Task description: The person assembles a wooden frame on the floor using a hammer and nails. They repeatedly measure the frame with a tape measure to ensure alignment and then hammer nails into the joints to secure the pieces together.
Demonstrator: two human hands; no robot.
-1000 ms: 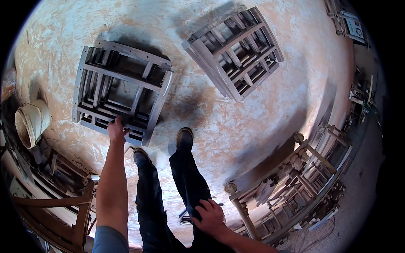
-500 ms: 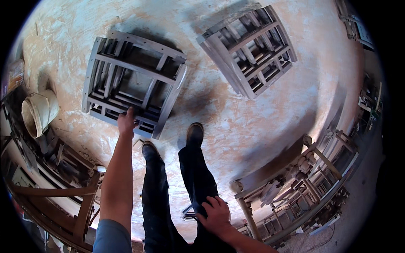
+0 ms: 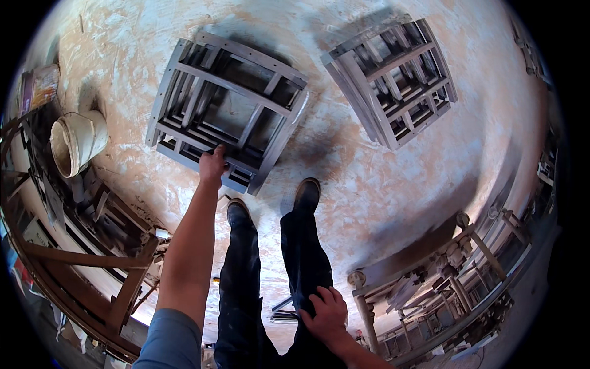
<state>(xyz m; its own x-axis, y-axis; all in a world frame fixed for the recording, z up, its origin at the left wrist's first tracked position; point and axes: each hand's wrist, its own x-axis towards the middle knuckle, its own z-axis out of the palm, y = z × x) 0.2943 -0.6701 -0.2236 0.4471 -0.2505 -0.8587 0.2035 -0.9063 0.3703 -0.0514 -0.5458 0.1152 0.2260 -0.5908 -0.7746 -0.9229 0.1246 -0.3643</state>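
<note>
In front of me a stack of grey slatted frames [image 3: 227, 82] lies on the mottled floor, with crossbars and a few small holes along the rails. My left arm reaches down to its near side. There my left hand [image 3: 213, 166] is closed on a crossbar of the frame, index finger lying along the top; some fingers are hidden beneath. Spread over my right leg near the knee, my right hand [image 3: 327, 315] holds nothing. A second stack of similar frames [image 3: 402, 74] lies farther off to the right, apart from both hands.
A dirty white bucket [image 3: 91, 140] lies tipped at the left, beside scattered wood pieces. Nearer on the left is a brown wooden frame [image 3: 86, 258]. At the lower right stands a pale wooden piece with turned posts [image 3: 369, 317]. My boots [image 3: 307, 194] are close to the near stack.
The whole view has shifted, so the stacks, bucket and boots appear farther right. My left hand keeps its place on the crossbar, and my right hand stays on my leg.
</note>
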